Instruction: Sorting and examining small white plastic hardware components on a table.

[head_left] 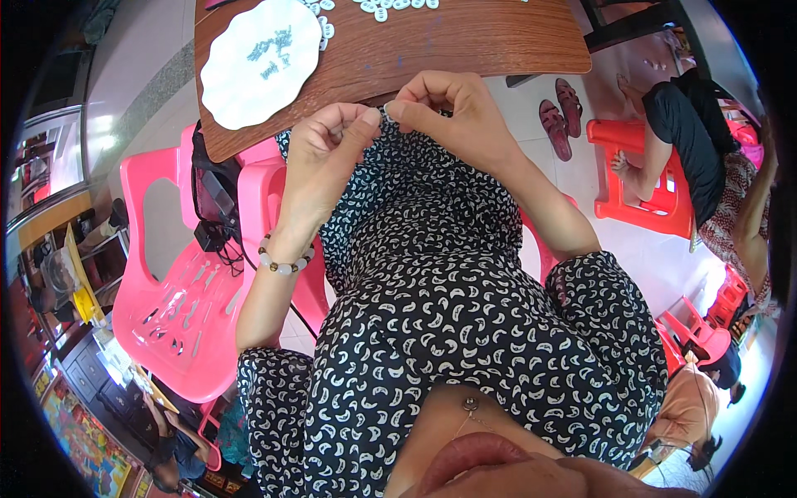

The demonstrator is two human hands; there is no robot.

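Observation:
My left hand [332, 153] and my right hand [461, 116] meet just off the near edge of the brown wooden table [465, 50], above my lap. Thumb and fingers are pinched together on each hand. A tiny whitish bit shows where the fingertips come together, too small and covered to name. Left of them on the table lies a white plate [237, 87] with a wavy rim, holding small grey-green pieces [272, 51] in loose clusters. Several small white oval pieces with holes [380, 14] are scattered at the table's far side.
A pink plastic chair [178, 332] stands to my left, with a black bag [214, 199] and a dark cable beside it. On the right, a person sits with a bare foot by a red stool [639, 178]. Dark red sandals [560, 120] lie on the tiled floor.

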